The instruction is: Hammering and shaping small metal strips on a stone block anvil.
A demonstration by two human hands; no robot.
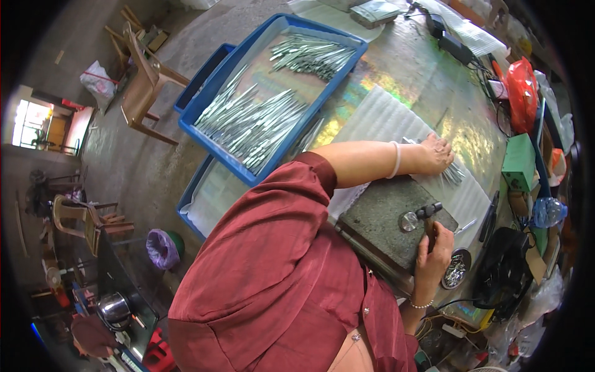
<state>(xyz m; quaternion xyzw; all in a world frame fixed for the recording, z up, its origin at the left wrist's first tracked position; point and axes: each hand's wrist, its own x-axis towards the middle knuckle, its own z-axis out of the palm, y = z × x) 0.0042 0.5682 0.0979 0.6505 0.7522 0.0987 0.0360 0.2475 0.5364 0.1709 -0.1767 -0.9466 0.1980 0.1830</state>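
Gripping a hammer point(426, 214) over the stone block point(387, 226), the right hand point(434, 254) is clenched on its handle while the left hand point(437, 154), beyond the block, presses on metal strips point(452, 173), seemingly picking one to strike next.

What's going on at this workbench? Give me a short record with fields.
Left hand: palm down on a pile of thin metal strips lying on white foam sheet
Right hand: fingers wrapped around a small hammer
Under the hammer: dark stone block
Behind: blue tray holding many more strips
Near right hand: round dish of small metal bits
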